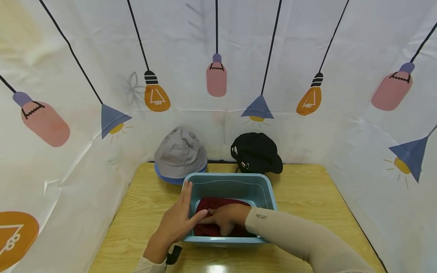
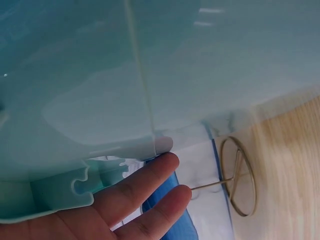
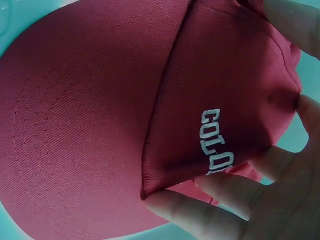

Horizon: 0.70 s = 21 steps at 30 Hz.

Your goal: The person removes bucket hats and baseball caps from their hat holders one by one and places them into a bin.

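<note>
A light blue plastic basin (image 1: 228, 239) stands on the wooden table in front of me. Inside it lies a dark red baseball cap (image 3: 80, 115) with white lettering on its crown. My right hand (image 1: 229, 218) reaches down into the basin and grips the cap's crown, fingertips along its edge and the thumb on the opposite side. At the basin's left side, my left hand (image 1: 177, 220) rests with straight fingers against the outer wall, the thumb reaching over the rim. In the left wrist view two fingertips (image 2: 167, 162) lie close to that wall.
Behind the basin, a grey bucket hat (image 1: 181, 149) sits over a blue brim (image 1: 167, 179) at the left, and a black cap (image 1: 257, 151) at the right. A wire stand with a round base (image 2: 252, 185) is beside the basin. White printed sheeting (image 1: 218, 136) encloses the table (image 1: 307, 197).
</note>
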Available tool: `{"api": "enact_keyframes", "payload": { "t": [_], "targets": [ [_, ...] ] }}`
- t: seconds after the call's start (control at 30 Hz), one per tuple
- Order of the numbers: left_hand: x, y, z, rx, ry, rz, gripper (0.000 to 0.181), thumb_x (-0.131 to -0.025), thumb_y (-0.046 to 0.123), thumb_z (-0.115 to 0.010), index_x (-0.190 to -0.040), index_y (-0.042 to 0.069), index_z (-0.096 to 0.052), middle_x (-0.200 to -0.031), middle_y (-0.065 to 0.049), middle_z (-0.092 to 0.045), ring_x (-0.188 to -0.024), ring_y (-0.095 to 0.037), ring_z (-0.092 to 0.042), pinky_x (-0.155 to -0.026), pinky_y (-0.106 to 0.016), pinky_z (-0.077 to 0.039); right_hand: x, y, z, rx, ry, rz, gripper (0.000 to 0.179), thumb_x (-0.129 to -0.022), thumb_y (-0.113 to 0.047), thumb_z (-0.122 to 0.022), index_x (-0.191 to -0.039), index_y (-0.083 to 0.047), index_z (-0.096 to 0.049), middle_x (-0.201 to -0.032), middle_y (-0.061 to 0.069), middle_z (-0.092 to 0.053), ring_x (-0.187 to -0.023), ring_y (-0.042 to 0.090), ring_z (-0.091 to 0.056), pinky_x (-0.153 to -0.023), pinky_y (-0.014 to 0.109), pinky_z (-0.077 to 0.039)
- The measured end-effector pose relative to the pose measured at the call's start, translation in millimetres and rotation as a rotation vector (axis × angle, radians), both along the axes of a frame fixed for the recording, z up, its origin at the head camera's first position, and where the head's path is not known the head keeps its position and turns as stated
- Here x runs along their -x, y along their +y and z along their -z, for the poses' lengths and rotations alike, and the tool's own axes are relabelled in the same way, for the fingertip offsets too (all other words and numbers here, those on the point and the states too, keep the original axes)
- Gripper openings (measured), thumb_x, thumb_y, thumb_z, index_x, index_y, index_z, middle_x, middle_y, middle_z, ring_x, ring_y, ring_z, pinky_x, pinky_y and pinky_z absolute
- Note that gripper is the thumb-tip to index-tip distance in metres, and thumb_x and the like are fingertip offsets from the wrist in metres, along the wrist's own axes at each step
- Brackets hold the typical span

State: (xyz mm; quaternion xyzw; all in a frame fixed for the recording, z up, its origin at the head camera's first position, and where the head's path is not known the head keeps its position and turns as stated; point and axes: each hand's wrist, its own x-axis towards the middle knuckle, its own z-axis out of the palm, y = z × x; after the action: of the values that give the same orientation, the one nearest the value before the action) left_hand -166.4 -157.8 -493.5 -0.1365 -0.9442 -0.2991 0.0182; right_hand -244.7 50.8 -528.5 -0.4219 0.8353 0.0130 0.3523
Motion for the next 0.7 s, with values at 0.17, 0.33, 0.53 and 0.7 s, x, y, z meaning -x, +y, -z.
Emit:
{"api": "enact_keyframes", "payload": {
  "t": [0.17, 0.33, 0.53, 0.7],
  "targets": [
    [-0.2, 0.6, 2.2, -0.004, -0.01, -0.008, 0.098, -0.099, 0.071, -0.047, -0.169, 0.021, -0.001, -0.176, 0.001, -0.002, -0.146, -0.033, -0.045, -0.102, -0.059, -0.051, 2.2, 0.4, 1.8, 0.019, -0.018, -0.014, 0.109, -0.087, -0.017, -0.08, -0.152, -0.069, -0.01, -0.173, -0.004, -0.015, -0.104, 0.011, -0.056, -0.082, 0.028, -0.049],
    [-1.5, 0.7, 2.9, -0.015, 0.005, -0.013, 0.097, -0.1, 0.07, -0.049, -0.169, 0.021, -0.002, -0.176, 0.001, -0.002, -0.146, -0.032, -0.046, -0.099, -0.058, -0.052, 4.8, 2.6, -1.0, 0.063, -0.038, 0.007, 0.102, -0.088, -0.026, -0.081, -0.152, -0.07, -0.014, -0.172, -0.005, -0.022, -0.133, 0.011, -0.052, -0.107, 0.036, -0.047],
    [-2.1, 1.4, 3.5, -0.022, 0.023, -0.009, 0.096, -0.1, 0.068, -0.049, -0.169, 0.018, -0.003, -0.176, -0.002, -0.003, -0.146, -0.032, -0.046, -0.1, -0.057, -0.053, 11.5, 9.0, -10.9, 0.098, -0.029, 0.043, 0.088, -0.087, -0.041, -0.082, -0.155, -0.061, -0.029, -0.164, -0.014, -0.038, -0.144, 0.012, -0.044, -0.118, 0.045, -0.039],
    [0.1, 1.2, 3.2, -0.022, 0.036, -0.018, 0.094, -0.102, 0.063, -0.052, -0.169, 0.019, -0.002, -0.176, -0.002, -0.005, -0.145, -0.031, -0.046, -0.099, -0.056, -0.053, 20.0, 14.9, -22.7, 0.194, -0.059, 0.126, 0.074, -0.087, -0.04, -0.083, -0.152, -0.047, -0.047, -0.149, -0.018, -0.053, -0.126, 0.007, -0.055, -0.109, 0.041, -0.048]
  ]
}}
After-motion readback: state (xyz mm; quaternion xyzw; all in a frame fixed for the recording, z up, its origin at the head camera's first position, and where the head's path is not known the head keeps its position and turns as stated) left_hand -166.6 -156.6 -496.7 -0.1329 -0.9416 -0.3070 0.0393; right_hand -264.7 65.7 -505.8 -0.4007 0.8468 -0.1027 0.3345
